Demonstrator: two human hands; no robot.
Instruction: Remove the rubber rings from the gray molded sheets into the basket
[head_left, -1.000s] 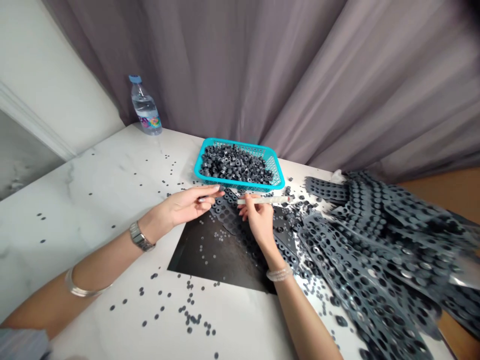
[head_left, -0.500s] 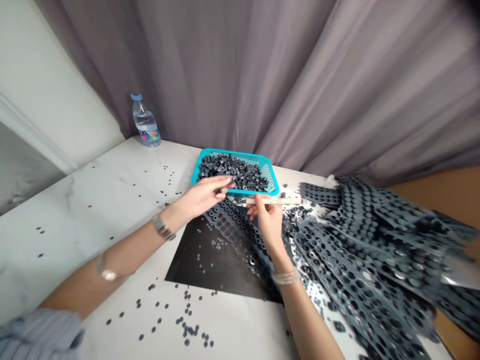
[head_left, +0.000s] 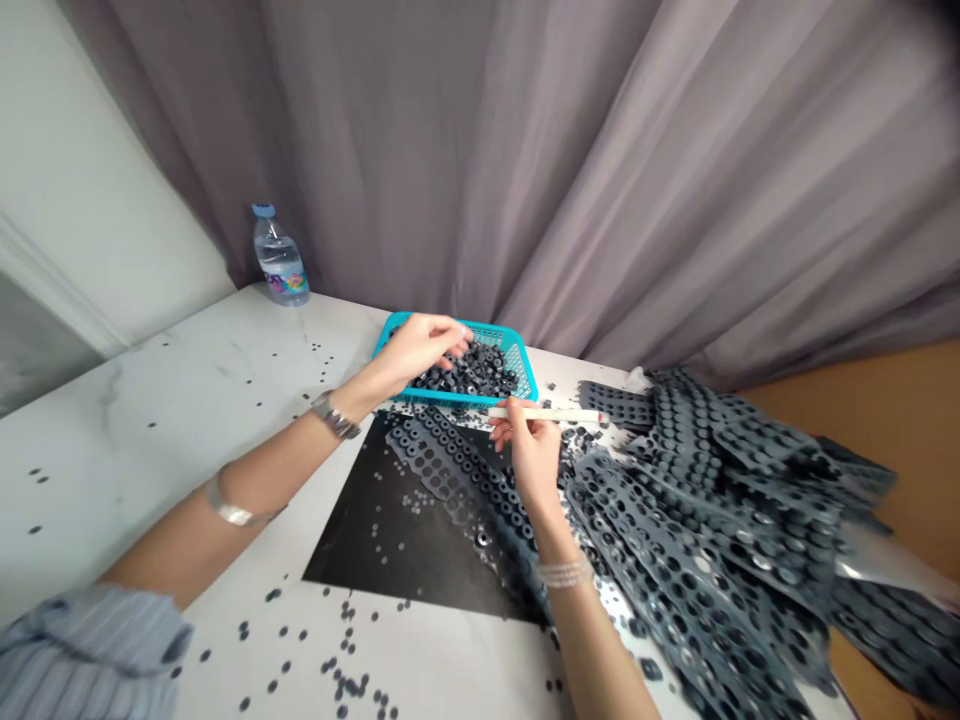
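Note:
My left hand (head_left: 426, 348) is over the turquoise plastic basket (head_left: 531, 383), its fingers loosely bent and apart, with no piece visible in them. Small black ring-shaped pieces (head_left: 484, 370) fill the basket. Just in front of the basket, my right hand (head_left: 531, 440) grips a white pen-like stick (head_left: 566, 415) with a reddish mark near its right end. Beneath and beside that hand, a dark perforated strip (head_left: 450, 450) with rows of round pieces and holes lies across a black sheet (head_left: 375, 560).
A heap of dark perforated strips (head_left: 697, 510) covers the right side of the white table (head_left: 187, 420). Loose black discs (head_left: 352, 685) are scattered at the front and left. A water bottle (head_left: 283, 270) stands at the back left, before a grey curtain (head_left: 420, 150).
My left hand has moved forward from the basket's near edge to above its contents; the small dark piece in its fingers no longer shows. My right hand keeps the stick. The view has shifted slightly.

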